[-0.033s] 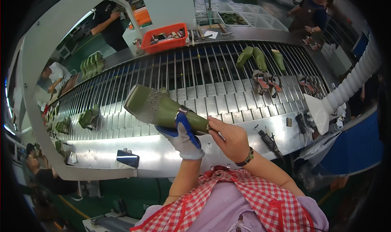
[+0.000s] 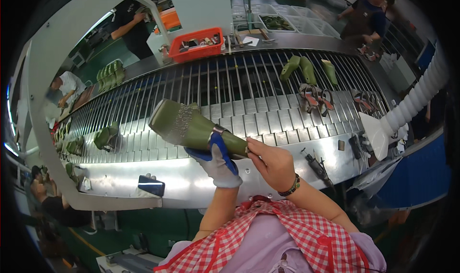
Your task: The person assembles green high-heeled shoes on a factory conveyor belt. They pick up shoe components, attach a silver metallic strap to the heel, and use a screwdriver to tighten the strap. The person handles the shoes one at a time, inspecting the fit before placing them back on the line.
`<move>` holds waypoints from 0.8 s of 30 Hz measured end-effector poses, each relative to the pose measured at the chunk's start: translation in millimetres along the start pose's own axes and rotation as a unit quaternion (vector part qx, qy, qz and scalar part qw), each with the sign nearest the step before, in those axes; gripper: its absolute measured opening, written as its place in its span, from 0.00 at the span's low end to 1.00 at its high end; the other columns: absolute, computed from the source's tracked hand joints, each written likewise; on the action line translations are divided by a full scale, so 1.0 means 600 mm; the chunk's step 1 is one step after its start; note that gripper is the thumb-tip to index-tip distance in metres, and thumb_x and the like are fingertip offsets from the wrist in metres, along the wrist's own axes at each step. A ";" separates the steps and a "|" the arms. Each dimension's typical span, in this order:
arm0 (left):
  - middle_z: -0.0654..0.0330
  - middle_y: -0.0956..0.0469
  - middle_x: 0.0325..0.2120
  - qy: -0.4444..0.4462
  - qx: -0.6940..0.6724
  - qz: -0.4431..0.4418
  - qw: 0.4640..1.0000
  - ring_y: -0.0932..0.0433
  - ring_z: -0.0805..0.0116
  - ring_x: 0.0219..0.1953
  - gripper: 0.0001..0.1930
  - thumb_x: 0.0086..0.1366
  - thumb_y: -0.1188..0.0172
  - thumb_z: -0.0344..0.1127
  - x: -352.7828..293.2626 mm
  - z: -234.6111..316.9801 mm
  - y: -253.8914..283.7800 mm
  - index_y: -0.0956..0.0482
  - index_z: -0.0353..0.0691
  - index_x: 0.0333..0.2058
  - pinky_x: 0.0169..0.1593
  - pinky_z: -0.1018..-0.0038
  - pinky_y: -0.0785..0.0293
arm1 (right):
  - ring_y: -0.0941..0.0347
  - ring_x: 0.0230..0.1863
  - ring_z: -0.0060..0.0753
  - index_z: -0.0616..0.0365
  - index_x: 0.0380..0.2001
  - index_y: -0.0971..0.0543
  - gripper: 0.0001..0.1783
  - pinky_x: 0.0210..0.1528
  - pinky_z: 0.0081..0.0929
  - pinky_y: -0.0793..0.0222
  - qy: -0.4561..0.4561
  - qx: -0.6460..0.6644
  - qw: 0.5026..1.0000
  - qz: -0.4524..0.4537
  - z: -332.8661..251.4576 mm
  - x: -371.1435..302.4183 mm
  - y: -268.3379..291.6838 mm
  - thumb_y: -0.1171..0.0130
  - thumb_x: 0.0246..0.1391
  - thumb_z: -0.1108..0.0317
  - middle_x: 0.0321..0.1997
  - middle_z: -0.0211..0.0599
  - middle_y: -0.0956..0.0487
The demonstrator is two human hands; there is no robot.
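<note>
A green shoe last [image 2: 199, 127] is held slanted above the near edge of the conveyor. A band of sparkly strap crosses its broad end, and a shiny strap wraps its narrower part. My left hand [image 2: 218, 162], in a grey and blue glove, grips the last from below around its middle. Bare, with a beaded bracelet at the wrist, my right hand [image 2: 274, 163] has thumb and fingers pressed together at the narrow end. Whether a small part sits between those fingertips is hidden.
Beyond the last runs a slatted metal conveyor [image 2: 230, 88] carrying green lasts [image 2: 307, 69] and strappy sandals [image 2: 310, 95]. A phone [image 2: 151, 185] and a hand tool [image 2: 317, 166] lie on the near ledge. An orange-red basket [image 2: 197, 44] stands opposite; a white hose nozzle [image 2: 376, 134] hangs right.
</note>
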State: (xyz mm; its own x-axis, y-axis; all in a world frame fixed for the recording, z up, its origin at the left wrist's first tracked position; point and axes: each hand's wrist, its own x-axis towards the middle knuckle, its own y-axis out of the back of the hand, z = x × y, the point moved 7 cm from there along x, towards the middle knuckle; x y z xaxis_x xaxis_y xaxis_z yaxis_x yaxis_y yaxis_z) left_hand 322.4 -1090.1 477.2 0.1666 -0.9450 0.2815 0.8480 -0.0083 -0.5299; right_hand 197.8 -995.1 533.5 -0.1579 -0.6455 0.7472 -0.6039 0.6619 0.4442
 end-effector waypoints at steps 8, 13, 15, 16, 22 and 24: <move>0.57 0.36 0.50 0.000 -0.024 0.044 0.999 0.31 0.65 0.50 0.51 0.46 0.24 0.39 -0.015 -0.001 -0.013 0.53 0.38 0.60 0.54 0.69 0.32 | 0.21 0.27 0.40 0.62 0.31 0.22 0.09 0.30 0.28 0.26 -0.043 -0.096 0.994 -0.006 0.002 -0.019 0.001 0.38 0.42 0.79 0.38 0.43 0.17; 0.53 0.36 0.50 -0.038 0.123 0.049 0.990 0.32 0.62 0.50 0.57 0.38 0.21 0.45 -0.007 -0.002 0.020 0.53 0.35 0.60 0.54 0.67 0.32 | 0.20 0.28 0.32 0.65 0.27 0.26 0.05 0.32 0.24 0.26 -0.158 0.006 0.987 -0.040 0.038 -0.031 -0.019 0.41 0.43 0.80 0.36 0.46 0.17; 0.53 0.35 0.49 -0.018 0.110 0.057 0.992 0.31 0.62 0.49 0.57 0.37 0.21 0.46 0.000 -0.015 0.028 0.53 0.34 0.59 0.53 0.67 0.31 | 0.20 0.30 0.28 0.65 0.27 0.26 0.04 0.34 0.23 0.25 -0.207 0.061 0.975 -0.044 0.046 -0.033 -0.021 0.43 0.45 0.81 0.36 0.46 0.17; 0.53 0.34 0.49 -0.012 0.080 0.059 0.995 0.31 0.62 0.49 0.57 0.37 0.21 0.46 0.002 -0.018 0.027 0.52 0.33 0.59 0.53 0.67 0.31 | 0.20 0.30 0.28 0.65 0.27 0.26 0.04 0.35 0.23 0.25 -0.216 0.072 0.973 -0.046 0.048 -0.036 -0.020 0.43 0.45 0.80 0.36 0.46 0.17; 0.52 0.35 0.49 -0.007 0.071 0.047 0.996 0.30 0.62 0.49 0.56 0.38 0.21 0.45 0.008 -0.025 0.030 0.52 0.33 0.59 0.53 0.68 0.31 | 0.20 0.32 0.30 0.67 0.32 0.24 0.05 0.38 0.25 0.25 -0.203 0.082 0.973 -0.077 0.032 -0.034 -0.023 0.42 0.51 0.76 0.38 0.47 0.18; 0.53 0.35 0.50 -0.016 0.081 0.046 0.996 0.30 0.62 0.49 0.56 0.39 0.21 0.44 0.003 -0.020 0.030 0.52 0.33 0.59 0.53 0.68 0.31 | 0.20 0.33 0.28 0.67 0.34 0.24 0.06 0.38 0.24 0.25 -0.184 0.064 0.977 -0.090 0.028 -0.035 -0.020 0.42 0.53 0.76 0.37 0.46 0.18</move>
State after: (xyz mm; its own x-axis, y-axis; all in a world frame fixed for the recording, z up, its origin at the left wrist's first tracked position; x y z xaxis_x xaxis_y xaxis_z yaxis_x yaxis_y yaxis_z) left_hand 331.6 -1096.0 458.5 0.2606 -0.9286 0.2642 0.8981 0.1328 -0.4193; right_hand 195.1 -995.7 504.3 -0.2968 -0.8559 0.4235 -0.7364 0.4875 0.4691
